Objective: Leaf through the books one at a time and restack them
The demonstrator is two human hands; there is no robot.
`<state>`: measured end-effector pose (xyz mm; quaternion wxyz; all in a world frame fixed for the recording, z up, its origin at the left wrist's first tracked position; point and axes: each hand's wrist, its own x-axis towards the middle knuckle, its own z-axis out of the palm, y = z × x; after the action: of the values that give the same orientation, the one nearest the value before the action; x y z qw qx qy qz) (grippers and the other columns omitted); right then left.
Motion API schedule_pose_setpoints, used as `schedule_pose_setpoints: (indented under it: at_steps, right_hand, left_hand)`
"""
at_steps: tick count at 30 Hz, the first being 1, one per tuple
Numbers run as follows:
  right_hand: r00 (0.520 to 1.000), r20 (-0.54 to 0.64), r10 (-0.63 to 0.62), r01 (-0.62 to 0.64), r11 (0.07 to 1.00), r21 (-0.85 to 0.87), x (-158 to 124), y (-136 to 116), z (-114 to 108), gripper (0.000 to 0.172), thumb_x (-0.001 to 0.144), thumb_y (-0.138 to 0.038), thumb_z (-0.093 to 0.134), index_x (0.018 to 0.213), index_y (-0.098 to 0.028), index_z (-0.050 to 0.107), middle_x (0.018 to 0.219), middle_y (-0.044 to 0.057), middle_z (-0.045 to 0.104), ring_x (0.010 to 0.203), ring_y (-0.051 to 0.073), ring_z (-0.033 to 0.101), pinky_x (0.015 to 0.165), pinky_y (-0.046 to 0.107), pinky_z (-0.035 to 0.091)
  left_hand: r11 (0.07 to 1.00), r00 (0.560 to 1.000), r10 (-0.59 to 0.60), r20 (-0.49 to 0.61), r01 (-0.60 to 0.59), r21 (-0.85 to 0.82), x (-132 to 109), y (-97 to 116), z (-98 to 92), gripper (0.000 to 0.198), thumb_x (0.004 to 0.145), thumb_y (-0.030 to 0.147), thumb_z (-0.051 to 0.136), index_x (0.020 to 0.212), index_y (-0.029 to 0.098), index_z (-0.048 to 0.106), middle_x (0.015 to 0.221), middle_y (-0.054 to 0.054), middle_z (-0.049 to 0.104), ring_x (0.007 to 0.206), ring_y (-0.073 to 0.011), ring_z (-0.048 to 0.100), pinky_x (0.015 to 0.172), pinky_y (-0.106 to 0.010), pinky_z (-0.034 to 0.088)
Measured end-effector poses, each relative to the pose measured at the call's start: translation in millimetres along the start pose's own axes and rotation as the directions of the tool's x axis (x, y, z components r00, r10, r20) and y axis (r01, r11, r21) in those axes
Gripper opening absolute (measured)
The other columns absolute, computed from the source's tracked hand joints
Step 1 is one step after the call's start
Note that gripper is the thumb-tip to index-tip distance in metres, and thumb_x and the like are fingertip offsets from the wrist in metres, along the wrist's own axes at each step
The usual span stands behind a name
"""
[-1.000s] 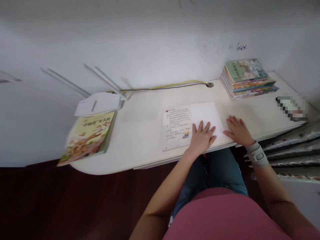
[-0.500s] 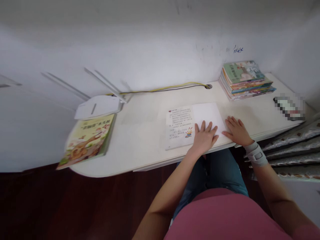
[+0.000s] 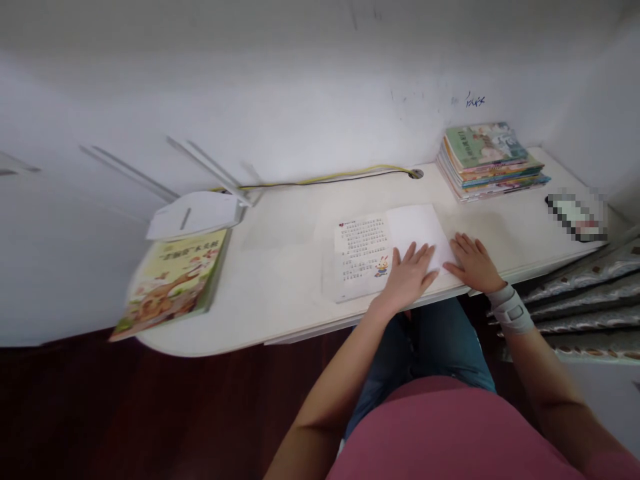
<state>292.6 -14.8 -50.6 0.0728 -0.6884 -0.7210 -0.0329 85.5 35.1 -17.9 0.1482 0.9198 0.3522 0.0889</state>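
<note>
Print in the open book (image 3: 363,253) is too small; the far-right object (image 3: 577,216) is pixelated.

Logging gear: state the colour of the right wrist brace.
The wrist brace is light grey with a darker patch, best seen in the head view.

Pink shirt (image 3: 440,433), blue jeans (image 3: 420,347) (faded), white booklet (image 3: 415,230)

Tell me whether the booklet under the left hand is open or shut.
Open: the booklet lies spread on the desk, a printed page beside a blank white one, with the left hand resting on it.
</note>
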Motion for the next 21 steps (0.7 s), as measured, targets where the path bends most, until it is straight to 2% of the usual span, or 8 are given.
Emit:
schedule_pose_setpoints:
  at_steps: [1, 3, 6, 8, 10, 14, 17, 21]
  right_hand:
    - [1.000, 0.002, 0.001, -0.001, 1.000, -0.001, -0.1, 0.0, -0.2, 0.065, 0.095, -0.052, 0.033, 0.140, -0.007, 0.043, 0.149, 0.020, 0.039, 0.139, 0.031, 0.034, 0.111, 0.051, 0.027]
    - [1.000, 0.001, 0.005, -0.005, 1.000, -0.005, -0.2, -0.2, -0.1, 0.064, 0.095, -0.053, 0.034, 0.140, -0.007, 0.044, 0.150, 0.019, 0.039, 0.140, 0.031, 0.034, 0.111, 0.050, 0.027]
    - [1.000, -0.013, 0.009, -0.010, 1.000, -0.010, -0.8, -0.1, 1.6, 0.064, 0.095, -0.054, 0.033, 0.139, -0.009, 0.045, 0.150, 0.018, 0.040, 0.139, 0.030, 0.035, 0.111, 0.049, 0.027]
    - [1.000, -0.026, 0.005, -0.005, 1.000, -0.009, -1.3, 0.3, 3.4, 0.064, 0.095, -0.054, 0.033, 0.138, -0.009, 0.046, 0.149, 0.018, 0.041, 0.139, 0.030, 0.035, 0.111, 0.049, 0.027]
    - [0.999, -0.034, 0.003, -0.003, 1.000, -0.004, -1.7, 0.8, 4.8, 0.064, 0.095, -0.054, 0.033, 0.138, -0.009, 0.046, 0.149, 0.018, 0.041, 0.139, 0.030, 0.035, 0.111, 0.050, 0.028]
    - [1.000, -0.029, 0.009, -0.009, 1.000, 0.004, -1.8, 0.3, 3.9, 0.063, 0.094, -0.054, 0.033, 0.139, -0.010, 0.045, 0.148, 0.019, 0.042, 0.139, 0.031, 0.035, 0.110, 0.051, 0.028]
    - [1.000, -0.012, 0.017, -0.017, 1.000, 0.005, -1.6, -1.3, 1.0, 0.063, 0.094, -0.054, 0.034, 0.139, -0.010, 0.045, 0.149, 0.019, 0.041, 0.139, 0.030, 0.034, 0.111, 0.050, 0.027]
    - [0.999, 0.013, 0.030, -0.030, 0.999, 0.012, -1.4, -2.7, -1.9, 0.063, 0.094, -0.054, 0.035, 0.140, -0.012, 0.043, 0.150, 0.017, 0.040, 0.141, 0.030, 0.032, 0.112, 0.051, 0.027]
  left_hand:
    - [0.999, 0.999, -0.015, -0.041, 0.013, -0.044, -3.8, -9.7, -2.7, 0.057, 0.097, 0.046, 0.033, 0.148, 0.020, 0.033, 0.153, -0.010, 0.037, 0.144, -0.0310, 0.025, 0.114, -0.058, 0.021]
    - [0.989, 0.978, -0.128, -0.167, 0.112, -0.101, -14.1, -35.2, -6.9, 0.055, 0.096, 0.047, 0.035, 0.144, 0.019, 0.039, 0.153, -0.013, 0.037, 0.143, -0.0303, 0.027, 0.114, -0.055, 0.025]
    - [0.937, 0.874, -0.347, -0.340, 0.309, -0.161, -34.5, -79.2, -9.9, 0.058, 0.092, 0.048, 0.043, 0.138, 0.013, 0.046, 0.151, -0.020, 0.037, 0.142, -0.0349, 0.029, 0.111, -0.058, 0.028]
    - [0.902, 0.829, -0.429, -0.359, 0.367, -0.228, -49.2, -102.6, -11.0, 0.062, 0.091, 0.049, 0.044, 0.139, 0.009, 0.045, 0.150, -0.023, 0.037, 0.142, -0.0342, 0.029, 0.112, -0.055, 0.029]
    - [0.870, 0.813, -0.480, -0.329, 0.395, -0.294, -62.1, -115.9, -12.1, 0.065, 0.090, 0.049, 0.043, 0.140, 0.007, 0.043, 0.149, -0.023, 0.038, 0.141, -0.0323, 0.031, 0.114, -0.051, 0.030]
    - [0.816, 0.778, -0.552, -0.300, 0.430, -0.385, -76.6, -116.5, -13.6, 0.068, 0.089, 0.050, 0.046, 0.143, 0.012, 0.039, 0.148, -0.020, 0.042, 0.137, -0.0311, 0.040, 0.112, -0.048, 0.034]
    - [0.796, 0.754, -0.586, -0.297, 0.467, -0.384, -77.7, -109.9, -13.7, 0.075, 0.087, 0.053, 0.047, 0.146, 0.008, 0.033, 0.146, -0.023, 0.044, 0.133, -0.0348, 0.044, 0.108, -0.051, 0.038]
    - [0.823, 0.768, -0.556, -0.319, 0.456, -0.337, -75.5, -108.7, -13.7, 0.078, 0.087, 0.054, 0.046, 0.146, 0.004, 0.032, 0.142, -0.026, 0.047, 0.130, -0.0391, 0.047, 0.104, -0.055, 0.040]
